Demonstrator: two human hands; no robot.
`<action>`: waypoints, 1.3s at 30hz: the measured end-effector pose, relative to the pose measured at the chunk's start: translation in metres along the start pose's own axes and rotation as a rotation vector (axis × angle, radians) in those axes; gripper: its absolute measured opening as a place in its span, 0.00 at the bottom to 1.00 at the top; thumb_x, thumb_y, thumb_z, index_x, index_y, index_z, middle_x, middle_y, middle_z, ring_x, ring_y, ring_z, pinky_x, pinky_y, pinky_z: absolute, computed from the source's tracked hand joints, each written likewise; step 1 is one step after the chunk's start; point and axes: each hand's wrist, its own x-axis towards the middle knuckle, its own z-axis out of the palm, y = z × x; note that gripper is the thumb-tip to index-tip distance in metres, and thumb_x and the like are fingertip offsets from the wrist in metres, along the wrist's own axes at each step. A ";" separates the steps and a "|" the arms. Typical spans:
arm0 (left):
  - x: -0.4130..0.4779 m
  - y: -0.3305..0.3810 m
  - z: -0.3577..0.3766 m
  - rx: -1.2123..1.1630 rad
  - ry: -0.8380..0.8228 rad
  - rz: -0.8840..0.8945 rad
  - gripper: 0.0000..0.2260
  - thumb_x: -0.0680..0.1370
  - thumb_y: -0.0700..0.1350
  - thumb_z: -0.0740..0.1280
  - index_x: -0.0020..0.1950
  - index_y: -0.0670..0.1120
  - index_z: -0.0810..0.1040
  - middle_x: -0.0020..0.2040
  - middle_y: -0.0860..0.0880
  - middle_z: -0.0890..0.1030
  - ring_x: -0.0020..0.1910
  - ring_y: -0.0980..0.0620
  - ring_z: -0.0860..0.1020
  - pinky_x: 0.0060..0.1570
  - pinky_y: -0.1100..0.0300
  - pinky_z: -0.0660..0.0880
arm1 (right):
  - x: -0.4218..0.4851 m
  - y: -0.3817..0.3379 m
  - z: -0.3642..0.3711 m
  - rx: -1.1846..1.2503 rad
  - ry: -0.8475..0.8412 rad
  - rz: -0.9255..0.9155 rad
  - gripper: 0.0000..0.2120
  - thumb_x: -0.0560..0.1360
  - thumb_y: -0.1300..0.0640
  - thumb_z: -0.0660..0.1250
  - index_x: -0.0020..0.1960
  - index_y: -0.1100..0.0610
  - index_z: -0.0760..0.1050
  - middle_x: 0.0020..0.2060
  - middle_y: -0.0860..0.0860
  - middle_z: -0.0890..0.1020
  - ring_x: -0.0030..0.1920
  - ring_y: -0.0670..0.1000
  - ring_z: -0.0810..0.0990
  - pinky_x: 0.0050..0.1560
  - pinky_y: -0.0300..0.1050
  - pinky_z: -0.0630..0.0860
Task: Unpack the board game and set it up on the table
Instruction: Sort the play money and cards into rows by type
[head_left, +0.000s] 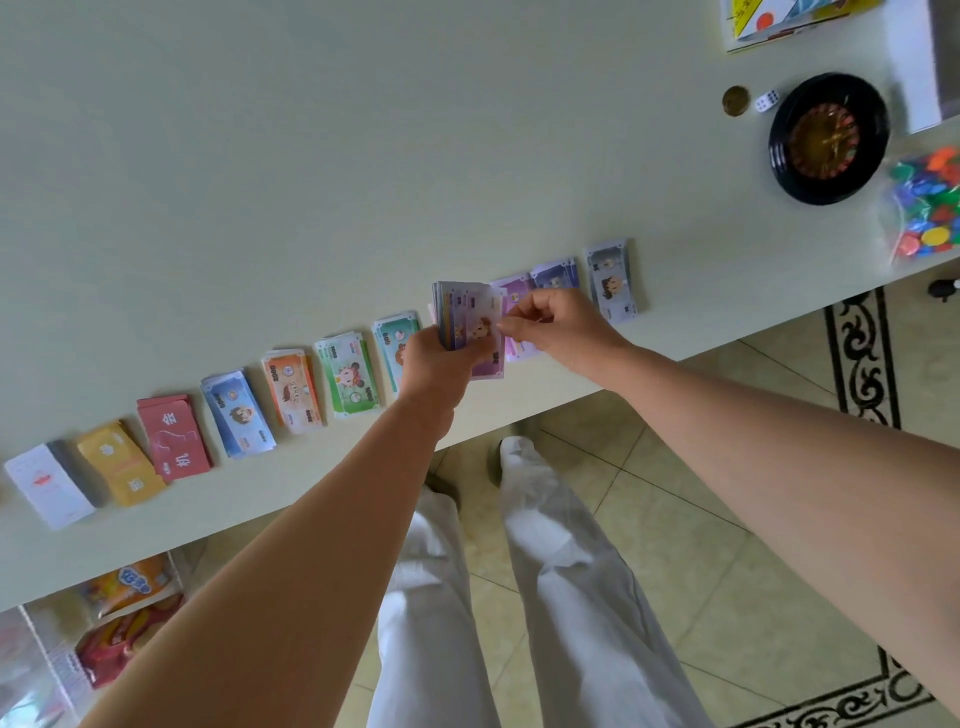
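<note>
My left hand (434, 366) grips a stack of purple play-money notes (462, 312) above the table's near edge. My right hand (556, 325) pinches the top purple note (488, 358) of that stack between thumb and fingers. Along the edge of the pale table (311, 156) lies a row of piles: white cards (49, 483), yellow cards (120, 462), red cards (174, 436), blue notes (239, 413), orange notes (292, 389), green notes (349, 374), teal notes (396, 343), a purple pile (511, 291), a violet pile (556, 273) and grey notes (612, 278).
At the far right of the table stand a black roulette wheel (828, 137), a white die (767, 100), a brown coin (735, 100), a clear bag of coloured chips (927, 208) and the game box (779, 23). Snack packets (124, 618) lie under the table.
</note>
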 end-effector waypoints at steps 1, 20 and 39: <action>0.000 0.001 0.004 -0.004 -0.023 -0.017 0.06 0.74 0.39 0.72 0.46 0.48 0.77 0.44 0.45 0.83 0.47 0.45 0.83 0.52 0.52 0.80 | 0.001 0.003 -0.005 -0.023 0.013 0.004 0.08 0.75 0.54 0.70 0.45 0.60 0.79 0.35 0.50 0.79 0.35 0.44 0.75 0.41 0.36 0.74; 0.011 -0.003 0.013 0.115 0.142 0.036 0.03 0.76 0.41 0.69 0.44 0.48 0.77 0.46 0.42 0.83 0.45 0.43 0.83 0.43 0.52 0.81 | 0.023 0.017 -0.004 -0.305 0.296 -0.048 0.13 0.74 0.54 0.71 0.36 0.61 0.77 0.29 0.50 0.78 0.30 0.45 0.76 0.34 0.39 0.71; 0.003 0.014 0.058 0.006 0.010 0.003 0.05 0.77 0.40 0.68 0.45 0.50 0.75 0.43 0.50 0.80 0.50 0.45 0.81 0.55 0.49 0.79 | 0.009 0.032 -0.059 -0.117 0.031 -0.035 0.11 0.76 0.57 0.68 0.43 0.66 0.80 0.37 0.63 0.80 0.37 0.57 0.76 0.44 0.49 0.74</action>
